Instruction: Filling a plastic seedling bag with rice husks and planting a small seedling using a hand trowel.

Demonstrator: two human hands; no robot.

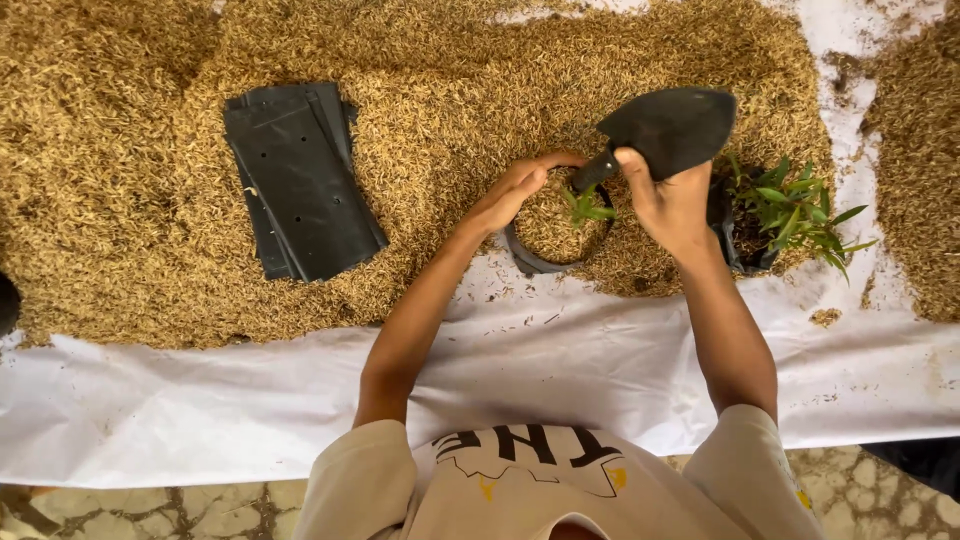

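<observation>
My left hand (517, 187) grips the far rim of a round black grow bag (530, 258) filled with rice husk. A small green seedling (586, 208) stands in the husk inside the bag. My right hand (668, 200) holds a black hand trowel (672, 126) by its handle, blade pointing up and away, just right of the bag.
A wide heap of rice husk (130, 180) covers a white sheet (560, 370). A stack of flat black grow bags (298, 180) lies on the husk to the left. A black bag of green seedlings (790, 212) stands at the right. Tiled floor shows at the bottom.
</observation>
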